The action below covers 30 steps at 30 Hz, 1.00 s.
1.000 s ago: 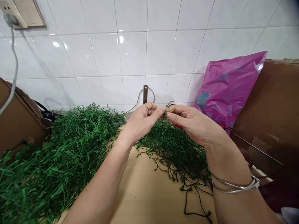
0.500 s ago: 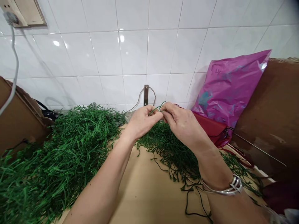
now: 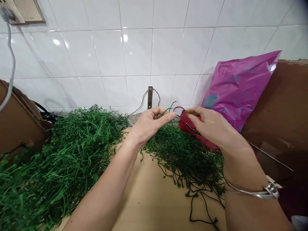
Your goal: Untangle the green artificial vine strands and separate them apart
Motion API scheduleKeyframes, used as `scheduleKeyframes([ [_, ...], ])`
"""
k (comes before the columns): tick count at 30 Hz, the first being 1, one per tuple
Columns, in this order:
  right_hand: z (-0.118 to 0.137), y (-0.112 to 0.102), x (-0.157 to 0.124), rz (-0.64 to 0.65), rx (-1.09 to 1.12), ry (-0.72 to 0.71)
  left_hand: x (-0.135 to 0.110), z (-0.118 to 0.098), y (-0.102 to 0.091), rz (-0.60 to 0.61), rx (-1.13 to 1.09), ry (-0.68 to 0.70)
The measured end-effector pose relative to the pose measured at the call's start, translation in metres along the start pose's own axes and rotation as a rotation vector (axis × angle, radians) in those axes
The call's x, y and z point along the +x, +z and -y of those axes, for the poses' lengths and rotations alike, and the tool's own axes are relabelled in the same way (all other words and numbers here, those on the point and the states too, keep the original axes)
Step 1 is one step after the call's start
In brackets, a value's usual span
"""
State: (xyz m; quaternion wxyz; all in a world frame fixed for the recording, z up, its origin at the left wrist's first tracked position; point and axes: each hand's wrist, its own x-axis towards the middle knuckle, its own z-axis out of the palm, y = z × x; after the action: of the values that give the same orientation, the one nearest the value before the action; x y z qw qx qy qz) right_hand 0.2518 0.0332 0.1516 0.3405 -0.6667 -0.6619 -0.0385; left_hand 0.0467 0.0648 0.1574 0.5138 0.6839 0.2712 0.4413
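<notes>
My left hand (image 3: 149,123) is raised over the tan table (image 3: 149,199), its thumb and fingers pinched on a thin green plastic sprig (image 3: 166,111) that sticks up to the right. My right hand (image 3: 211,126) hovers just right of it, fingers curled and blurred by motion, above a red pouch (image 3: 190,126); I cannot make out anything in it. A dark green pile of sprigs (image 3: 187,154) lies under both hands. A larger bright green heap (image 3: 55,160) fills the left of the table.
A magenta plastic bag (image 3: 238,86) leans on the white tiled wall at the right, beside a brown cardboard box (image 3: 281,118). Another brown box (image 3: 16,118) stands at far left. A grey cable (image 3: 11,70) hangs from a wall socket.
My hands were pinched together on the sprig; now my right hand has pulled away to the right, uncovering the red pouch. My left hand keeps the sprig.
</notes>
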Motion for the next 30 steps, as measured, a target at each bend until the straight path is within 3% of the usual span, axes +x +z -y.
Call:
scheduleKeyframes([
  [4, 0.044, -0.014, -0.010, 0.231, 0.464, -0.151, 0.005, 0.007, -0.001, -0.016, -0.049, -0.008],
  [7, 0.055, -0.008, -0.012, 0.352, 0.588, -0.169, 0.005, 0.007, -0.003, -0.020, -0.054, 0.000],
  [11, 0.052, 0.002, -0.012, 0.360, 0.481, -0.143, 0.006, 0.009, -0.004, -0.050, -0.053, 0.004],
  [16, 0.056, 0.004, -0.014, 0.341, 0.271, -0.228, 0.008, 0.013, -0.005, 0.001, -0.074, 0.048],
  [20, 0.071, 0.008, -0.021, 0.259, 0.129, -0.286, 0.014, 0.016, -0.006, -0.154, -0.324, -0.086],
  [25, 0.100, 0.005, -0.046, 0.590, 0.087, -0.503, 0.024, 0.020, -0.024, -0.451, -0.623, -0.142],
  [27, 0.096, 0.000, -0.053, 0.551, 0.066, -0.487, 0.025, 0.018, -0.033, -0.445, -0.615, -0.126],
  [30, 0.067, -0.008, -0.051, 0.343, 0.066, -0.344, 0.021, 0.012, -0.034, -0.347, -0.554, -0.099],
])
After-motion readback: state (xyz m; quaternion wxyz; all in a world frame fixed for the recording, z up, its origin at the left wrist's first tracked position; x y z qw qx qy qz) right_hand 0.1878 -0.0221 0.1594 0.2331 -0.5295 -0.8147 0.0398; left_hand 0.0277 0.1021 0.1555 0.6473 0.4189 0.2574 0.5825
